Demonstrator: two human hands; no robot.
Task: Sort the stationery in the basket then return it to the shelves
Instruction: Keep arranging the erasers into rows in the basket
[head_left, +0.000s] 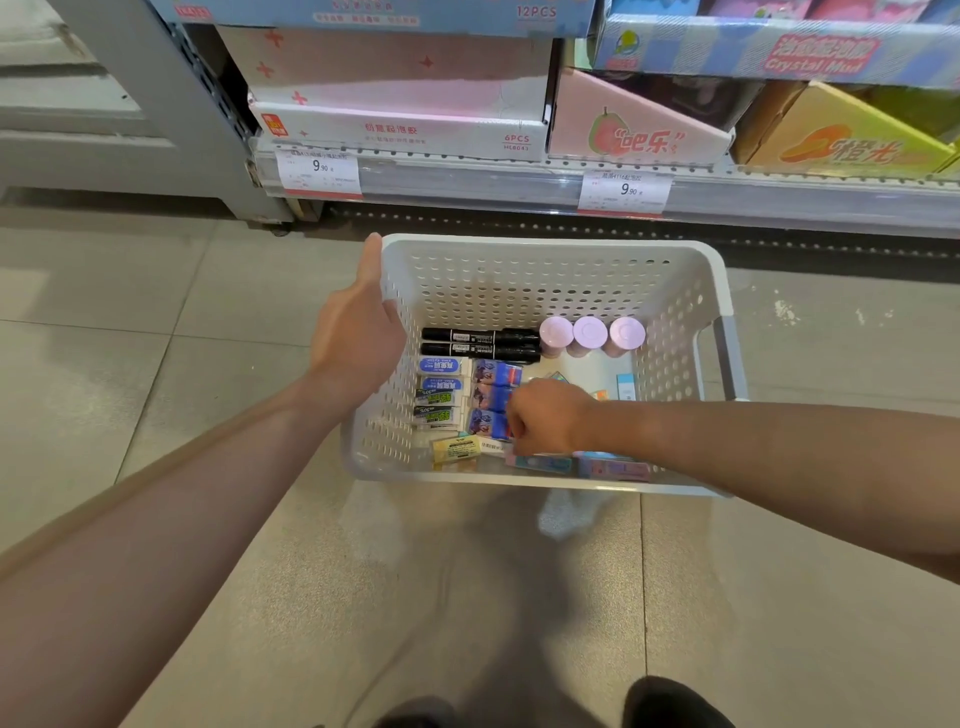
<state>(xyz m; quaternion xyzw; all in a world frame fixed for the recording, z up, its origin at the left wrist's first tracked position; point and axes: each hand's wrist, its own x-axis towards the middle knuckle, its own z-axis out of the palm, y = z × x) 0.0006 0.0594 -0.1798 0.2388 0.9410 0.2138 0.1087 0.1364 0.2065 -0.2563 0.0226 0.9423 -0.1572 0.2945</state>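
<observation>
Steadying the white perforated plastic basket (545, 275) on the grey tiled floor (156, 291), your left hand (358, 338) lies flat against the outside of its left wall, fingers straight and reaching up to the rim. Your right hand (545, 415) is down inside the basket with its fingers curled; they point away from you, so you cannot tell whether they pinch anything.

Inside, two black marker pens (480, 344) lie side by side along the far part of the bottom. Just to their right stand three pale pink round-capped tubes (589, 332) in a row. Nearer to you, a column of small white erasers with blue and green sleeves (441, 397) sits by the left wall, and a column of blue-wrapped erasers (491, 397) lies just beside it, touching your right hand. A yellow-labelled eraser (456, 449) lies by the near wall, with a few pink and blue flat packets (613, 467) under your right forearm.

Beyond the basket, the grey metal shelf (467, 176) carries two white price tags (318, 169) and pastel cardboard display boxes (400, 104).
</observation>
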